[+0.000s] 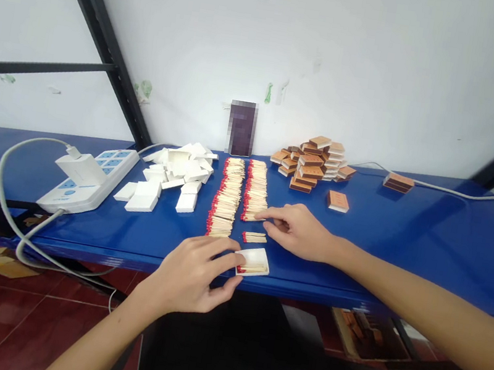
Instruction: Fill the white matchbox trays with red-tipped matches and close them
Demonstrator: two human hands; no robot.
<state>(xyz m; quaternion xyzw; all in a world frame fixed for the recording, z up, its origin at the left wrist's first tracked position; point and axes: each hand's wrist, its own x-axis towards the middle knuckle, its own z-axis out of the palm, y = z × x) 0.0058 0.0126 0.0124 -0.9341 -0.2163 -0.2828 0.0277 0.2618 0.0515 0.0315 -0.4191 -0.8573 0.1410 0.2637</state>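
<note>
My left hand (202, 275) grips the left end of a small white matchbox tray (262, 259) at the front edge of the shelf, thumb below and fingers above. Some red-headed matches lie inside that tray. My right hand (298, 229) has its index finger stretched out, touching the near end of the right-hand row of matches (256, 186). Its thumb is apart from the finger, near a small separate group of matches (255, 237) just behind the tray. A second, longer row of matches (226, 197) runs alongside on the left, red heads facing left.
White empty trays (179, 165) are heaped at the left, beside a power strip (87, 185) with a plugged-in adapter and cable. Orange-brown matchboxes (311, 161) are piled at the back right. A dark blurred object (241, 129) leans on the wall. Black metal posts frame the blue shelf (428, 251).
</note>
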